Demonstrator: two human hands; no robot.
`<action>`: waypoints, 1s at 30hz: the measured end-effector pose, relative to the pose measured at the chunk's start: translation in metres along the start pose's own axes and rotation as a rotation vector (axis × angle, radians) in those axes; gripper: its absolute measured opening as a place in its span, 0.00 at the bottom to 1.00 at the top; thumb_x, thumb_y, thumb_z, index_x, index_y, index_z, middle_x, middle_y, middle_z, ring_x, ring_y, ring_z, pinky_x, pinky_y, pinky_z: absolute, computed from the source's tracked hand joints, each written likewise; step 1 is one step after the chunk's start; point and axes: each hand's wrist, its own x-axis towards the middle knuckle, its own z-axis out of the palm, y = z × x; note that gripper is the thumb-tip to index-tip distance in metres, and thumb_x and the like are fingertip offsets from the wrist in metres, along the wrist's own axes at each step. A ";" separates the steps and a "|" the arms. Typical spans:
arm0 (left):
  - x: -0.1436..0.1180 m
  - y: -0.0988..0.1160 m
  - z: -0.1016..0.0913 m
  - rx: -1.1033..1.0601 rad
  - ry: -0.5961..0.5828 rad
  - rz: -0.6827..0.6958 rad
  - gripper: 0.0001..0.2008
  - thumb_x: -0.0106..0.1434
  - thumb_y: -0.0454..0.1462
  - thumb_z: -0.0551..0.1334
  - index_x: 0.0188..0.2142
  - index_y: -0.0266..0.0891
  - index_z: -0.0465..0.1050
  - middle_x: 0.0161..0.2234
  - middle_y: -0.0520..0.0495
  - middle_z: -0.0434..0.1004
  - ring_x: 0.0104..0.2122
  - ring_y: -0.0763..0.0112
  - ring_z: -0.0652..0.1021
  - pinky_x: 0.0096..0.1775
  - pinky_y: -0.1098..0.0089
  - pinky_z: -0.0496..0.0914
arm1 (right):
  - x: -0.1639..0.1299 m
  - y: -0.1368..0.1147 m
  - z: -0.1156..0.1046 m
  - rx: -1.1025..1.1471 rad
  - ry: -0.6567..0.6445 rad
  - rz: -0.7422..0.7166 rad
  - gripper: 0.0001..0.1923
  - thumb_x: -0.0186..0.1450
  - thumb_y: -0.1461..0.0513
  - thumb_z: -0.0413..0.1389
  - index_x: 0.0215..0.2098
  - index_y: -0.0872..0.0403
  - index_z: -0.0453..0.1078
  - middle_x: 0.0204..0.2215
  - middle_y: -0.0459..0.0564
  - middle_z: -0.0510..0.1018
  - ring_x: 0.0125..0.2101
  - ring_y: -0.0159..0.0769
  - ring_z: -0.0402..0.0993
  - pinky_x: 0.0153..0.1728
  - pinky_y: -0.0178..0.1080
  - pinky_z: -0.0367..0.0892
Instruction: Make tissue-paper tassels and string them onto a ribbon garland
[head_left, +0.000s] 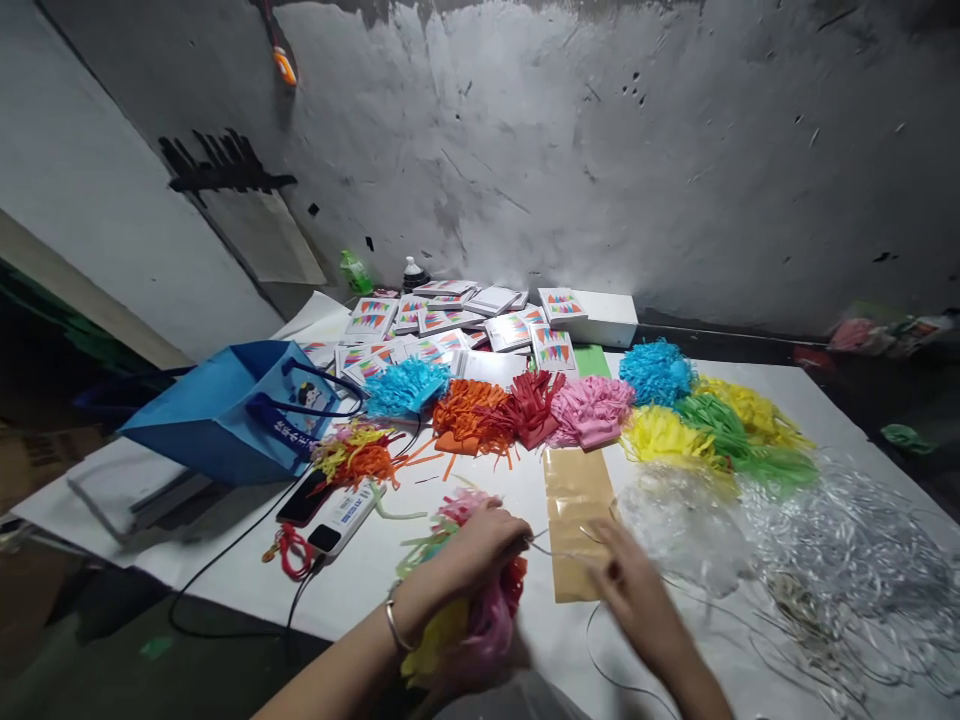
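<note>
My left hand (476, 548), with a bangle at the wrist, is closed around a bundle of multicoloured fringed strips (491, 620) near the table's front edge. Pink, yellow, red and green strips stick out above and below the fist. A thin pale cord (559, 552) stretches from the left fist across to my right hand (634, 590), whose fingers are curled on it. More of the cord hangs in a loop below the right hand. Between and behind the hands, a flat brown paper envelope (577, 490) lies on the white tabletop.
Behind lies a row of fringed bundles, including orange (469, 410), pink (592, 410) and blue (656, 372). Clear plastic and a tangle of silvery cords (847, 540) spread at right. At left are a blue bag (225, 410), phone (304, 497) and power bank (345, 515); printed packets (442, 318) pile behind.
</note>
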 end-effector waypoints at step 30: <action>-0.037 0.027 0.030 -0.356 -0.013 -0.114 0.40 0.56 0.33 0.62 0.66 0.44 0.46 0.48 0.44 0.72 0.46 0.58 0.72 0.54 0.54 0.63 | -0.011 -0.050 0.045 0.491 -0.257 0.101 0.23 0.57 0.53 0.64 0.51 0.46 0.74 0.41 0.49 0.82 0.39 0.45 0.78 0.42 0.43 0.72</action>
